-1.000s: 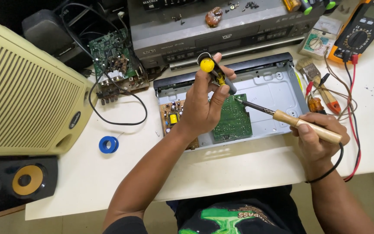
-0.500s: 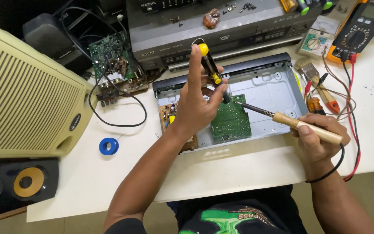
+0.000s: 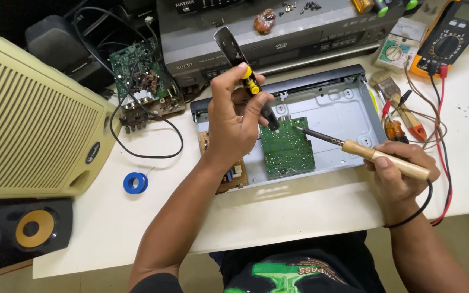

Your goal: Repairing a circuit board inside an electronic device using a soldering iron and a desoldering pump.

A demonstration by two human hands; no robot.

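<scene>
A black desoldering pump point(image 3: 245, 76) with a yellow button is gripped in the left hand point(image 3: 234, 122), held tilted, its tip set down on the green circuit board point(image 3: 287, 147). A wooden-handled soldering iron point(image 3: 365, 152) is clasped in the right hand point(image 3: 400, 173), its metal tip brought to the same upper corner of the board, just beside the pump's tip. The board lies inside an opened grey metal chassis point(image 3: 337, 108), which rests on a white table point(image 3: 321, 211) (its surface is scuffed and a little marked).

To the left on the table a small blue spool point(image 3: 135, 183) is seen, with a black cable looping near it and a second green board point(image 3: 142, 78) behind. A cream speaker grille point(image 3: 28, 125) fills the left side, and a black speaker with a yellow cone point(image 3: 20, 228) sits below the table edge. Behind the chassis a grey player unit point(image 3: 278, 32) is stacked. At the right a yellow multimeter point(image 3: 454, 32) with red and black leads, a paintbrush point(image 3: 389, 89) and an orange-handled screwdriver point(image 3: 394, 130) are laid out. A strip of pale floor shows at the lower right.
</scene>
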